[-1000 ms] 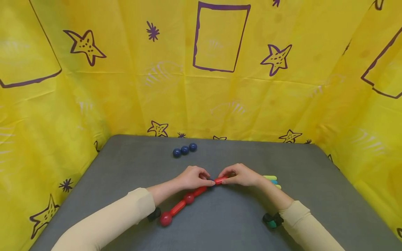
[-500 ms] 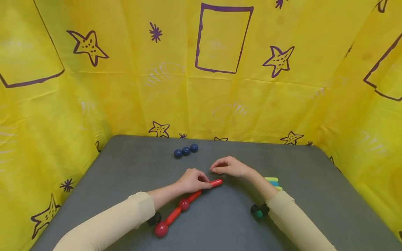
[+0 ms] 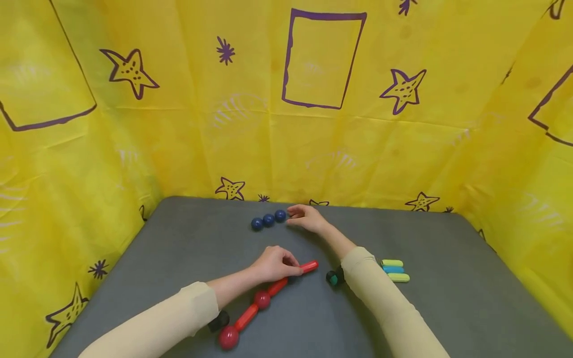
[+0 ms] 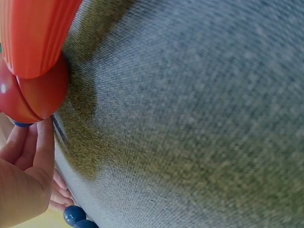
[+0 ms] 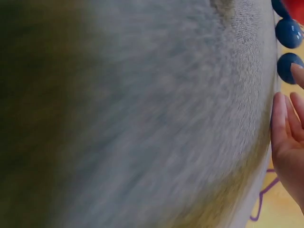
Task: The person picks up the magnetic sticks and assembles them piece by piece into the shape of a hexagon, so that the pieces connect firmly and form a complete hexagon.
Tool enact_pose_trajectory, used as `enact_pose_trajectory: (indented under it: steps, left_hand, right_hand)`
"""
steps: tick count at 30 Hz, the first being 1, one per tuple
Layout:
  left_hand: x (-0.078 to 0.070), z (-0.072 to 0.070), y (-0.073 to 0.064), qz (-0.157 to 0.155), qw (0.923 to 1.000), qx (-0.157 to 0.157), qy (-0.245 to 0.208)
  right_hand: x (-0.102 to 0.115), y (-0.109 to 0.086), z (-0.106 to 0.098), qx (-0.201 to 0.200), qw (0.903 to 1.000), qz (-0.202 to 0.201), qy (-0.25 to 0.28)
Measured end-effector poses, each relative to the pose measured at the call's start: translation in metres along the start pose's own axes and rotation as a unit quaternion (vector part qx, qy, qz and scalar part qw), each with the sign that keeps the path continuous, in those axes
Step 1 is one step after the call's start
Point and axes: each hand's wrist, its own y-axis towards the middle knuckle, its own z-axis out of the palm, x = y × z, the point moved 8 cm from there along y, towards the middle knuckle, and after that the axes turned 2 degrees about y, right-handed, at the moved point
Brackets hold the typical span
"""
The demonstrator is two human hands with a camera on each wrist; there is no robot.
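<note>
A chain of red rods [image 3: 246, 318] and red balls [image 3: 262, 299] lies slantwise on the table. My left hand [image 3: 274, 263] grips it near the far end, at a blue ball [image 4: 22, 124] that is mostly hidden by the fingers and a red ball. Beyond these fingers a further red rod [image 3: 310, 266] sticks out to the right. Farther back, three loose blue balls [image 3: 268, 220] form a row. My right hand [image 3: 308, 219] is at the right end of this row, its fingers parted beside the nearest ball [image 5: 289, 68] and holding nothing.
Two yellow-green rods [image 3: 397, 277] and a blue rod [image 3: 393, 269] lie side by side to the right of my right forearm. A yellow patterned curtain [image 3: 250, 139] surrounds the dark grey table [image 3: 201, 223] at the back and sides.
My right hand has let go of the red rod at the chain's end and moved back and left to the loose blue balls. The chain's near end has shifted slightly toward me. My left hand keeps its grip.
</note>
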Motion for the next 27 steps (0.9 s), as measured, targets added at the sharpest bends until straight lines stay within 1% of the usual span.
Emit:
enact_pose_trajectory:
  steps: [4, 8, 12, 14, 16, 19, 23, 27]
  left_hand:
    - [0.000, 0.001, -0.003, -0.004, 1.0000, 0.003, -0.004]
    - [0.000, 0.000, -0.002, 0.001, 1.0000, 0.000, -0.008]
    - [0.002, -0.001, 0.000, 0.009, 0.9999, -0.008, 0.000]
    - [0.001, -0.001, 0.001, 0.012, 0.9999, -0.010, 0.006]
    - [0.001, 0.000, 0.001, 0.011, 0.9999, -0.010, 0.006]
    - [0.002, 0.002, 0.002, 0.005, 0.9999, -0.009, 0.004]
    - [0.005, 0.002, 0.003, -0.008, 0.9999, -0.011, 0.002]
    - [0.007, 0.001, 0.002, -0.017, 0.9998, -0.011, -0.001]
  right_hand:
    - [0.002, 0.008, 0.007, 0.005, 0.9989, -0.011, -0.046]
    - [0.009, 0.012, 0.009, -0.004, 0.9958, -0.026, -0.088]
    - [0.013, 0.009, 0.006, -0.014, 0.9940, -0.024, -0.106]
    - [0.010, 0.002, 0.001, -0.019, 0.9939, -0.018, -0.107]
    - [0.006, -0.009, -0.006, -0.019, 0.9950, -0.010, -0.098]
    - [-0.004, -0.032, -0.016, -0.009, 0.9972, 0.002, -0.074]
    - [-0.011, -0.071, -0.026, 0.022, 0.9992, 0.005, -0.033]
    - [-0.018, -0.107, -0.034, 0.054, 0.9984, 0.011, -0.014]
